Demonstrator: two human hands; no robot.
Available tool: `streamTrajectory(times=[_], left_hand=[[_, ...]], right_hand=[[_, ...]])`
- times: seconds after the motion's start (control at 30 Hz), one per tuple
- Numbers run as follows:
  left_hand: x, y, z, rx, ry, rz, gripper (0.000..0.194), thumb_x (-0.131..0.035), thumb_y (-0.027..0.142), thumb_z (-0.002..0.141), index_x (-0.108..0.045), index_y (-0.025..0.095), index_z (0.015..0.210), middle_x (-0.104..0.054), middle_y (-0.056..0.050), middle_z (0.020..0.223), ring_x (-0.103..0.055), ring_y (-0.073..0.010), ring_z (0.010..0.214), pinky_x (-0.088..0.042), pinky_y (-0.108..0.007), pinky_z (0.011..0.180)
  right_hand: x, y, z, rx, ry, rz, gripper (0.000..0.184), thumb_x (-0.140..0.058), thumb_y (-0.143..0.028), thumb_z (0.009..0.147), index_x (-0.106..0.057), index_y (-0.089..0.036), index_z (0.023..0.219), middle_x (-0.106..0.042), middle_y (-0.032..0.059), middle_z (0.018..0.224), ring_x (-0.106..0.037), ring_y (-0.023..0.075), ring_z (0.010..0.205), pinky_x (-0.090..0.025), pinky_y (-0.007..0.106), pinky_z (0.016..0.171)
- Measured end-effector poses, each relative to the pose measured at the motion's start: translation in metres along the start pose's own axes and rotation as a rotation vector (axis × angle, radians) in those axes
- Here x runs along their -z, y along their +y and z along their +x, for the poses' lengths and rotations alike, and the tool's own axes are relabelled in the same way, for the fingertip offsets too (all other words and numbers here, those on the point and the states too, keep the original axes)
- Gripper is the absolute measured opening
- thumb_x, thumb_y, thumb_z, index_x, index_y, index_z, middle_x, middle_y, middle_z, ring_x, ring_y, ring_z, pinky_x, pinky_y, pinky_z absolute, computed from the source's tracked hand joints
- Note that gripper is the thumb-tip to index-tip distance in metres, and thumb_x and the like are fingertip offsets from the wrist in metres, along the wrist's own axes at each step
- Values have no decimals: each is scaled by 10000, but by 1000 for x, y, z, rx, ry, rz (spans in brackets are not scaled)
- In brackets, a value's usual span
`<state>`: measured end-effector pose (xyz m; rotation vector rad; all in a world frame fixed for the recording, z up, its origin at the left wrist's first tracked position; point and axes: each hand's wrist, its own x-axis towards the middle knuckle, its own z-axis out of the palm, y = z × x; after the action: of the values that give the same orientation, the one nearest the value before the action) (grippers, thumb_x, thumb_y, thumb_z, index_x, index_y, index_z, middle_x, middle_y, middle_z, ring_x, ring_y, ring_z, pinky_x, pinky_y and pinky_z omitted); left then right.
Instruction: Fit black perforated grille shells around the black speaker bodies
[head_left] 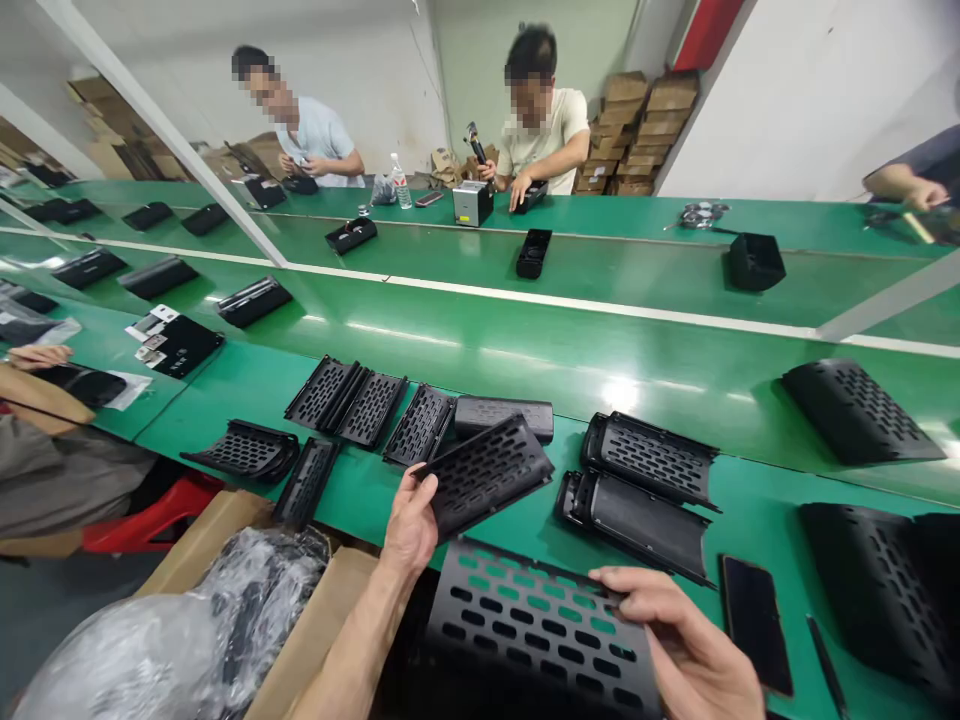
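Observation:
My left hand [411,525] pinches the left end of a black perforated plastic cover [491,470], tilted over the green bench. Closer to me, my right hand [686,640] grips the right edge of a second perforated cover [540,625], whose slots let the green bench show through. Its lower part runs out of the frame. Behind the left-hand cover lies a dark rounded housing [504,417]. More slotted covers [373,408] lie in a row to its left. Right of the held covers are two longer black shells [649,458], one in front of the other.
An open carton [349,590] with plastic-wrapped parts stands at lower left. A phone [756,622], a pen [825,665] and large black housings [862,580] occupy the right side. Beyond, a green conveyor [450,330] carries black housings. Co-workers sit across it and at far left.

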<state>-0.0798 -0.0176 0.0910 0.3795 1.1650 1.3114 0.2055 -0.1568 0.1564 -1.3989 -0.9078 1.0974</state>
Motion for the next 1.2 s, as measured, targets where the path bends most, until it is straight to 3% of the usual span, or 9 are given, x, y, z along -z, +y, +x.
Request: streamTrajectory(times=[0.13, 0.23, 0.37, 0.5, 0.57, 0.77, 0.87, 1.03, 1.2], left_hand=[[-3, -1, 13, 21, 9, -53, 415, -867, 408, 797, -596, 256, 1072, -773, -56, 1166, -709, -249, 1180, -553, -455, 1069], [-5, 0, 16, -17, 25, -88, 394, -855, 382, 826, -615, 243, 1105, -767, -61, 1221, -690, -236, 1230, -510, -456, 1134], [-4, 1, 15, -49, 40, -119, 349, -837, 355, 857, -655, 240, 1132, -767, -49, 1258, -690, -224, 1242, -498, -445, 1158], [4, -2, 12, 23, 27, -165, 288, -751, 364, 934, -694, 235, 1185, -784, -53, 1235, -712, -230, 1212, -577, -402, 1070], [9, -6, 9, 114, 34, -187, 226, -703, 353, 967, -720, 224, 1151, -812, -53, 1143, -755, -232, 1121, -638, -366, 956], [9, -23, -11, 358, 6, -202, 163, -638, 297, 1000, -761, 194, 973, -830, -62, 1028, -789, -231, 997, -670, -312, 789], [7, -33, -22, 419, -38, -166, 151, -678, 310, 973, -772, 193, 965, -824, -64, 1032, -783, -234, 991, -657, -319, 806], [17, -52, -33, 516, -210, -165, 266, -677, 402, 960, -765, 192, 1099, -790, -94, 1003, -745, -223, 868, -624, -321, 729], [14, -64, -44, 517, -278, -438, 243, -570, 273, 1007, -709, 239, 1204, -730, -65, 999, -632, -120, 737, -448, -152, 496]], right_hand=[[7, -5, -5, 262, -8, -40, 176, -745, -142, 909, -781, -291, 996, -770, 107, 1107, -749, 335, 1046, -614, 486, 924], [15, -2, 2, 259, -14, -55, 195, -701, -114, 934, -781, -284, 985, -774, 99, 1123, -752, 316, 1065, -604, 471, 956], [30, 28, 8, 27, 17, 8, 40, -770, -238, 888, -787, -253, 920, -772, 107, 1095, -752, 303, 1026, -618, 390, 886], [41, 83, 5, -532, -45, 59, 316, -909, -375, 692, -751, -210, 911, -740, 55, 821, -738, 253, 740, -608, 327, 674], [42, 108, 2, -692, -45, 89, 357, -896, -442, 684, -714, -206, 879, -705, 38, 741, -723, 245, 655, -592, 333, 613], [39, 145, 0, -799, 43, 58, 387, -837, -520, 703, -604, -269, 881, -704, 53, 752, -770, 284, 778, -609, 379, 778], [50, 152, 5, -831, 29, -59, 499, -829, -595, 655, -611, -255, 948, -704, 60, 730, -759, 319, 707, -601, 427, 690], [60, 129, 15, -674, -40, -410, 554, -788, -648, 626, -656, -275, 1013, -714, 42, 756, -694, 305, 637, -563, 456, 696], [-5, 37, 31, -211, -343, -407, 513, -636, -602, 917, -617, -278, 1315, -712, 99, 1236, -701, 284, 1062, -569, 406, 924]])
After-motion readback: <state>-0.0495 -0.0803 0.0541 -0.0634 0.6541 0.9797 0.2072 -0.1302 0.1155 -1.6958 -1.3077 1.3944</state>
